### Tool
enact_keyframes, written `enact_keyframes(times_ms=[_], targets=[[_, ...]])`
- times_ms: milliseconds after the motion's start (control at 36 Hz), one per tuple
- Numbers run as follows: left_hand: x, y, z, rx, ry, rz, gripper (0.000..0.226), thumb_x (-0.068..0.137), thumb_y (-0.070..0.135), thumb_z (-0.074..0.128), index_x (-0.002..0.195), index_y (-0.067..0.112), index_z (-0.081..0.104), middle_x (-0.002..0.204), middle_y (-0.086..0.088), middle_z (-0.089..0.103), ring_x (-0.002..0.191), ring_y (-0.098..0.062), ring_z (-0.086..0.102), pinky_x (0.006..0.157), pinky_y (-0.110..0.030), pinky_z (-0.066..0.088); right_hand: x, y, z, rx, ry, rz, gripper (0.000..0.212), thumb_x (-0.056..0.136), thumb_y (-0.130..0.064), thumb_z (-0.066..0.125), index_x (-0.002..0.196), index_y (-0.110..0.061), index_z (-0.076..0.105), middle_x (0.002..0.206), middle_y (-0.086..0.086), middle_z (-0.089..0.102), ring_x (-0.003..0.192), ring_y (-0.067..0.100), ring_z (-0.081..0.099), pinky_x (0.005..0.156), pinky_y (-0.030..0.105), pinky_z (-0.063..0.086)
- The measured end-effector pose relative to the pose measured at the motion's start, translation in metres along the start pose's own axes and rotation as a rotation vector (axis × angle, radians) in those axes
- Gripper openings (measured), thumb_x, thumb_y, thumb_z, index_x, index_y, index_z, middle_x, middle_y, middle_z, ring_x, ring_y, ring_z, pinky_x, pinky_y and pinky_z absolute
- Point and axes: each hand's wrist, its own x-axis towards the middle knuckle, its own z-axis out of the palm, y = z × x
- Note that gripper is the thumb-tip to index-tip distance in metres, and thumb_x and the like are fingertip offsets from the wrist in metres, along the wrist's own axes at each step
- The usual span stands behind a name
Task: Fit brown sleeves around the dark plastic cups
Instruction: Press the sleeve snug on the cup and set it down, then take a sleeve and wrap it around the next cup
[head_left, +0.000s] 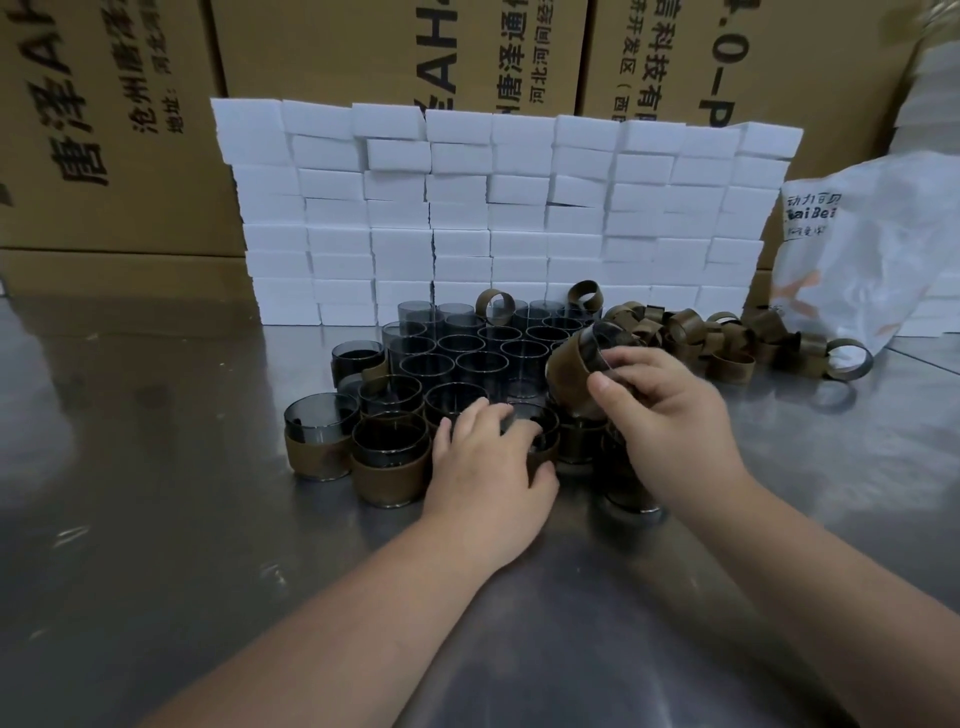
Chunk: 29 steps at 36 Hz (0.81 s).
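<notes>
held cup (605, 340) in right fingers (639, 358): smoky dark grey, see-through | its sleeve (569, 366): olive-brown | sleeved cup (543, 431) under left fingers (483, 415): dark, brown band | bare cups (467, 358) beyond left fingers: smoky grey | loose sleeves (727, 348) beyond right fingers: brown | foam blocks (467, 208): white | cartons (104, 130): tan, black print | bag (872, 249): white, teal lettering, orange mark | table (156, 493): dull grey

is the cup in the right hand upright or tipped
Tipped: the cup in the right hand leans, its rim off level.
</notes>
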Motion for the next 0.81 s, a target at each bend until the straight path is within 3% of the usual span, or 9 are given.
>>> enact_keyframes(times_ms=[111,167,250,306,389,500,639,722,806], targets=[[0.0,-0.001,0.001,-0.015,0.015,0.001,0.039,0.088,0.039,0.049,0.125,0.026,0.052,0.142,0.002,0.036,0.138,-0.016,0.012,0.113,-0.039,0.003,0.032,-0.003,0.001,-0.085,-0.092,0.028,0.022,0.087,-0.027,0.061,0.079,-0.011,0.074,0.093,-0.008,0.064,0.089,0.004,0.056,0.083,0.026,0.043],[0.0,-0.001,0.002,-0.016,0.017,0.0,0.038,0.088,0.038,0.049,0.124,0.025,0.053,0.141,0.002,0.036,0.138,-0.016,0.013,0.113,-0.039,0.004,0.048,-0.001,0.007,-0.133,-0.164,0.03,0.031,0.089,-0.026,0.058,0.083,0.003,0.068,0.087,0.011,0.067,0.084,0.02,0.06,0.081,0.039,0.05],[0.0,-0.001,0.002,-0.018,0.022,-0.004,0.035,0.088,0.037,0.05,0.12,0.024,0.056,0.14,0.002,0.038,0.138,-0.016,0.014,0.114,-0.039,0.006,0.064,0.005,0.021,-0.19,-0.243,0.087,0.036,0.092,-0.026,0.054,0.092,0.008,0.064,0.101,0.026,0.064,0.094,0.038,0.059,0.086,0.048,0.049],[0.0,-0.001,0.002,-0.015,0.026,-0.008,0.033,0.088,0.036,0.05,0.118,0.023,0.057,0.139,0.002,0.039,0.138,-0.016,0.014,0.114,-0.039,0.008,0.071,0.011,0.029,-0.257,-0.303,0.106,0.036,0.094,-0.026,0.051,0.09,0.007,0.065,0.086,0.023,0.066,0.081,0.033,0.061,0.08,0.04,0.05],[0.0,-0.001,0.002,-0.027,0.03,-0.012,0.032,0.088,0.035,0.051,0.116,0.023,0.058,0.138,0.002,0.04,0.138,-0.016,0.014,0.114,-0.039,0.008,0.078,0.011,0.037,-0.36,-0.348,0.086,0.037,0.095,-0.026,0.048,0.067,-0.002,0.057,0.06,0.008,0.05,0.059,0.02,0.046,0.06,0.03,0.037],[0.0,-0.001,0.002,-0.038,0.023,-0.012,0.031,0.088,0.035,0.05,0.116,0.023,0.057,0.138,0.003,0.039,0.138,-0.015,0.013,0.115,-0.039,0.007,0.08,0.007,0.046,-0.441,-0.416,0.004,0.042,0.094,-0.025,0.049,0.052,-0.017,0.047,0.056,0.002,0.049,0.057,0.017,0.047,0.054,0.028,0.034],[0.0,0.0,0.001,-0.043,0.02,-0.022,0.03,0.088,0.034,0.049,0.116,0.024,0.057,0.138,0.003,0.038,0.138,-0.015,0.013,0.114,-0.038,0.006,0.075,0.007,0.054,-0.479,-0.468,-0.025,0.036,0.094,-0.03,0.047,0.071,-0.01,0.066,0.078,0.01,0.066,0.074,0.023,0.06,0.067,0.034,0.05],[0.001,0.0,0.001,-0.044,0.017,-0.02,0.03,0.088,0.033,0.05,0.115,0.024,0.058,0.137,0.003,0.039,0.138,-0.016,0.014,0.114,-0.038,0.006,0.076,0.013,0.052,-0.509,-0.491,0.004,0.046,0.095,-0.031,0.048,0.05,-0.017,0.048,0.053,0.001,0.05,0.051,0.016,0.047,0.048,0.028,0.035],[0.001,-0.001,0.001,-0.047,0.023,-0.02,0.029,0.088,0.033,0.05,0.114,0.023,0.058,0.136,0.004,0.04,0.137,-0.015,0.014,0.115,-0.038,0.008,0.076,0.016,0.049,-0.532,-0.518,0.045,0.051,0.094,-0.031,0.049,0.047,-0.018,0.036,0.045,-0.004,0.035,0.044,0.013,0.035,0.046,0.026,0.025]])
